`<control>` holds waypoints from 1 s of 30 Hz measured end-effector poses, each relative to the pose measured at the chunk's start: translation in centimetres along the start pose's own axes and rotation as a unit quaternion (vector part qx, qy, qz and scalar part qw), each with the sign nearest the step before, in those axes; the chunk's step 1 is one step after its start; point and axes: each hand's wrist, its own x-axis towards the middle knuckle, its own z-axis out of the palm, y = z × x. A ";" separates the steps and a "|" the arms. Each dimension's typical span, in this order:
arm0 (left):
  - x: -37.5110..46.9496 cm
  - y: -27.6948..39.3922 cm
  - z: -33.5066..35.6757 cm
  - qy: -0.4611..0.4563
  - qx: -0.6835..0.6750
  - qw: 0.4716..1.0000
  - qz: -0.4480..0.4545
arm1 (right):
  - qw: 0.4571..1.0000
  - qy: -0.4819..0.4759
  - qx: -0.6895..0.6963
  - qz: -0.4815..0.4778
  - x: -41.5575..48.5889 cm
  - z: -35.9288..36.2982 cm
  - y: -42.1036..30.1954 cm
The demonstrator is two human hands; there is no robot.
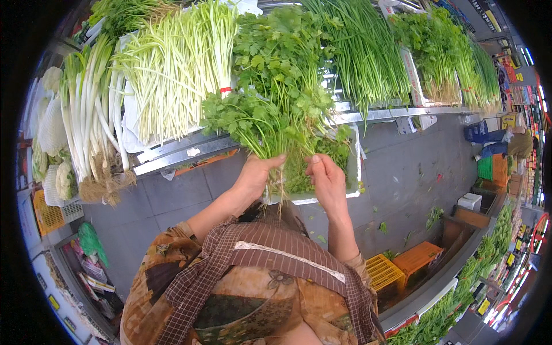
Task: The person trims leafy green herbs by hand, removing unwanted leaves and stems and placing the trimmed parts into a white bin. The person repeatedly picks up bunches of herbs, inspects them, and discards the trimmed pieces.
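Observation:
My left hand (255, 174) grips a bunch of leafy green coriander-like herbs (246, 116) by the stems, just above the pale roots that hang below it. To its right, my right hand (326, 172) pinches thin stem ends between thumb and fingers. More of the leafy herbs (276, 47) lie on the stall in front of me. Below and behind my hands, a white foam box (357, 161) holds further greens. Pale yellow chives (172, 73) lie left of the herbs, and dark green chives (366, 56) lie right of them.
A metal stall edge (185, 151) runs across in front of me. Leeks (88, 116) and netted cauliflowers (51, 129) are at the left. Yellow (381, 271) and orange crates (418, 256) stand at the lower right. Leaf scraps lie on the grey tiled floor (401, 181). A person crouches or bends at the far right.

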 end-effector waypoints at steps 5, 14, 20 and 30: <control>0.0 -0.1 -0.2 -0.077 -0.020 0.996 -0.044 | 1.000 -0.019 0.000 0.022 0.6 -0.8 -0.1; 0.0 0.8 -0.2 -0.062 0.062 0.996 -0.021 | 0.972 0.131 -0.169 -0.094 -0.7 -8.8 -4.1; 0.0 0.4 -0.1 -0.083 0.015 0.996 -0.041 | 0.965 0.235 -0.070 -0.097 -1.5 -13.2 -3.8; 0.3 -0.6 -0.2 -0.148 -0.091 0.979 -0.107 | 0.968 0.219 0.115 -0.032 -4.0 -15.1 1.0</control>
